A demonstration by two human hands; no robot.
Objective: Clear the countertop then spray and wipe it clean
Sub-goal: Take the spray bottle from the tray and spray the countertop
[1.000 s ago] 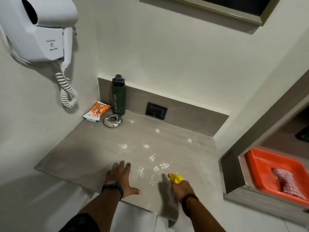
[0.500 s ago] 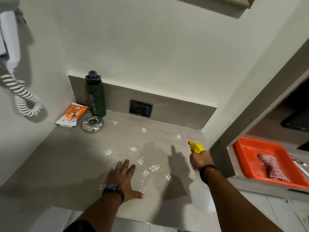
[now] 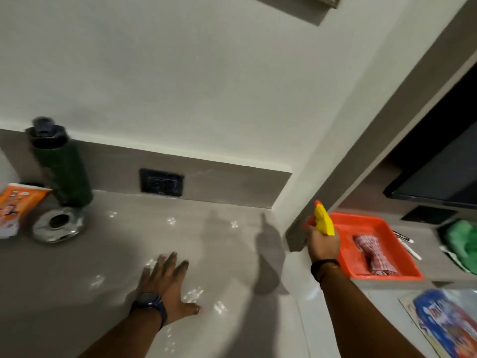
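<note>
My left hand [image 3: 169, 285] lies flat with fingers spread on the grey countertop [image 3: 108, 257], among several wet spray spots. My right hand [image 3: 322, 242] is closed around a spray bottle with a yellow nozzle [image 3: 324, 219], held up at the counter's right edge by the wall corner. A dark green bottle [image 3: 60, 165] stands at the back left, with a round metal ashtray [image 3: 58, 224] in front of it and an orange packet [image 3: 15, 211] at the far left. A checked red cloth [image 3: 371, 254] lies in an orange tray [image 3: 402, 264] on the shelf to the right.
A black wall socket [image 3: 161, 186] sits in the backsplash. On the right shelf are a dark screen [image 3: 444, 177], pens [image 3: 409, 245], something green [image 3: 462, 239] and a blue and orange packet [image 3: 449, 324]. A wall corner divides counter from shelf.
My right hand has carried the spray bottle up and to the right, from the counter's front to its right edge near the tray. The view has swung right; my left hand stays flat.
</note>
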